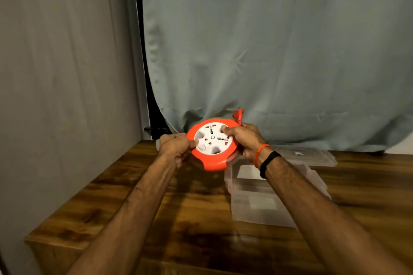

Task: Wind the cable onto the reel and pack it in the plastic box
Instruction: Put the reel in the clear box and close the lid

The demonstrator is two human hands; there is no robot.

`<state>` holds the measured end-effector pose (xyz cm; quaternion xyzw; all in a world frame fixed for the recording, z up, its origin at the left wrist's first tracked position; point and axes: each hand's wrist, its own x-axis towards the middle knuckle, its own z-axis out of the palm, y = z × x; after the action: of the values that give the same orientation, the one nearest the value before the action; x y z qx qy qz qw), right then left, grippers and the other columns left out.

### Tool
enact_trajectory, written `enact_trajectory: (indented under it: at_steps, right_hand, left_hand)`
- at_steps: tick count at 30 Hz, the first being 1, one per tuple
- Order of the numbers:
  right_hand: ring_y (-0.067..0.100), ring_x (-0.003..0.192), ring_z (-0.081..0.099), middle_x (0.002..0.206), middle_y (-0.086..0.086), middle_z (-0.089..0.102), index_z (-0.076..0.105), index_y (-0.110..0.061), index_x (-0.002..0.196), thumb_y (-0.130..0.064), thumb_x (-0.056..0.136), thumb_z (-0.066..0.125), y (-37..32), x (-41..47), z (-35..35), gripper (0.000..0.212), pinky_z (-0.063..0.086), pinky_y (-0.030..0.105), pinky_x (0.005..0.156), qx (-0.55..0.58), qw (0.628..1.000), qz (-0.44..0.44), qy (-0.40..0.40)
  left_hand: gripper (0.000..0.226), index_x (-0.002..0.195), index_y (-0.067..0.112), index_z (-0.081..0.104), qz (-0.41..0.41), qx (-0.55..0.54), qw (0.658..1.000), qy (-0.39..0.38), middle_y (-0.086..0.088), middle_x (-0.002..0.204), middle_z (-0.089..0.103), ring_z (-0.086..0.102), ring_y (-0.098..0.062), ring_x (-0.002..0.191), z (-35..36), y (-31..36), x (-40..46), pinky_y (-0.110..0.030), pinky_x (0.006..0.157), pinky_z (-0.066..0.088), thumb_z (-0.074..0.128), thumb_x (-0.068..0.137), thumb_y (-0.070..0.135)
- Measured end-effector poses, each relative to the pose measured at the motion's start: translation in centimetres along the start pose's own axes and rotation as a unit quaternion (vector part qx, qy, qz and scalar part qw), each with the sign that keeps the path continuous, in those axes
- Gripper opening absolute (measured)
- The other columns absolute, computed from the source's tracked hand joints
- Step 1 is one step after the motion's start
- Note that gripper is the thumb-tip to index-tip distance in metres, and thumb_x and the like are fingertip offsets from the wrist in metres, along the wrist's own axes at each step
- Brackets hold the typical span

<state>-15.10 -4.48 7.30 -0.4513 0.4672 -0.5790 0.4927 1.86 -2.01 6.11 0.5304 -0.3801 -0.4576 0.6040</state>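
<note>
An orange cable reel [212, 161] with a white socket face is held tilted above the wooden table [156, 219]. My left hand [175, 147] grips its left rim, thumb on the white face. My right hand [243, 138] holds the right side, thumb on the face. An orange plug [238, 116] sticks up behind the reel next to my right hand. The open clear plastic box [257, 205] sits on the table just right of and below the reel, partly hidden by my right forearm.
The clear lid [312, 155] lies flat behind the box, near the blue-grey curtain [268, 51]. A grey wall runs along the left. The table's left edge slants from the back down to the front left corner.
</note>
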Motion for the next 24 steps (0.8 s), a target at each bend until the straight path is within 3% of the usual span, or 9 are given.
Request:
enact_trajectory:
  at_steps: [2,4,6,8,11,15,19,22,24]
  right_hand:
    - [0.025,0.061,0.07,0.074,0.012,0.074,0.069,-0.006,0.084,0.001,0.074,0.072,-0.7,-0.2,-2.3,0.012,0.058,0.037,0.057,0.019,1.0,0.006,0.02]
    - [0.028,0.067,0.069,0.082,0.016,0.073,0.068,-0.006,0.086,0.001,0.074,0.072,-0.8,-0.3,-4.8,0.014,0.059,0.042,0.066,0.028,0.999,0.005,0.044]
    - [0.029,0.071,0.068,0.088,0.017,0.072,0.067,-0.006,0.089,0.002,0.075,0.07,-0.6,-0.7,-7.1,0.016,0.059,0.043,0.072,0.036,0.997,0.006,0.068]
    - [0.027,0.066,0.067,0.088,0.016,0.071,0.068,-0.001,0.095,0.004,0.075,0.068,0.0,-1.2,-8.9,0.021,0.058,0.038,0.066,0.041,0.994,0.004,0.099]
    - [0.024,0.06,0.065,0.083,0.015,0.07,0.066,0.007,0.102,0.005,0.075,0.068,1.2,-2.0,-10.6,0.028,0.055,0.03,0.053,0.031,0.991,0.013,0.13]
    - [0.027,0.067,0.068,0.085,0.016,0.072,0.066,0.008,0.105,0.003,0.076,0.068,2.9,-2.3,-11.7,0.029,0.057,0.034,0.061,0.042,0.989,0.045,0.133]
    - [0.026,0.065,0.069,0.086,0.017,0.073,0.067,0.005,0.1,0.004,0.075,0.069,3.8,-2.2,-11.9,0.025,0.056,0.032,0.056,0.034,0.99,0.043,0.132]
    - [0.033,0.082,0.069,0.099,0.02,0.072,0.067,0.0,0.1,0.004,0.077,0.068,4.7,-2.0,-12.0,0.024,0.057,0.041,0.068,0.036,0.989,0.071,0.123]
    - [0.033,0.081,0.069,0.093,0.019,0.072,0.066,0.0,0.099,0.001,0.082,0.064,5.3,-2.1,-12.1,0.017,0.056,0.039,0.064,0.034,0.988,0.11,0.102]
  left_hand:
    - [0.017,0.099,0.008,0.064,-0.006,-0.011,1.0,-0.018,-0.004,0.052,0.064,0.054,-0.011,0.037,1.6,-0.3,-0.3,-0.021,0.04,0.049,0.067,0.089,-0.005]
    - [0.006,0.094,0.013,0.067,-0.011,-0.008,0.999,-0.032,0.0,0.056,0.063,0.053,-0.01,0.046,3.5,-1.0,-0.6,-0.018,0.044,0.044,0.066,0.093,0.008]
    - [0.019,0.075,0.014,0.065,-0.009,-0.004,0.999,-0.04,-0.002,0.055,0.06,0.05,-0.015,0.053,5.1,-2.6,-0.9,-0.021,0.047,0.041,0.065,0.094,0.015]
    - [0.03,0.065,0.013,0.058,-0.006,0.02,0.999,-0.041,-0.011,0.061,0.053,0.045,-0.02,0.055,6.5,-4.6,-1.0,-0.025,0.051,0.033,0.064,0.094,0.017]
    - [0.023,0.081,0.01,0.056,-0.01,0.061,0.998,-0.013,-0.015,0.081,0.059,0.055,-0.021,0.075,7.9,-7.3,-1.4,-0.031,0.061,0.045,0.069,0.091,0.027]
    - [0.031,0.102,-0.005,0.062,-0.026,0.088,0.996,-0.018,-0.022,0.107,0.069,0.066,-0.03,0.096,8.9,-9.3,-1.5,-0.038,0.08,0.055,0.064,0.094,0.025]
    - [0.016,0.1,-0.002,0.063,-0.023,0.13,0.991,-0.012,-0.021,0.111,0.067,0.064,-0.038,0.108,9.1,-10.2,-1.6,-0.048,0.093,0.055,0.058,0.095,0.012]
    - [0.029,0.111,-0.007,0.062,-0.025,0.135,0.99,-0.012,-0.027,0.116,0.067,0.064,-0.04,0.109,9.4,-10.5,-1.5,-0.05,0.094,0.054,0.057,0.097,0.017]
    - [0.03,0.113,-0.008,0.063,-0.027,0.136,0.99,-0.013,-0.027,0.116,0.067,0.065,-0.041,0.109,9.5,-10.5,-1.5,-0.049,0.093,0.055,0.055,0.098,0.016]
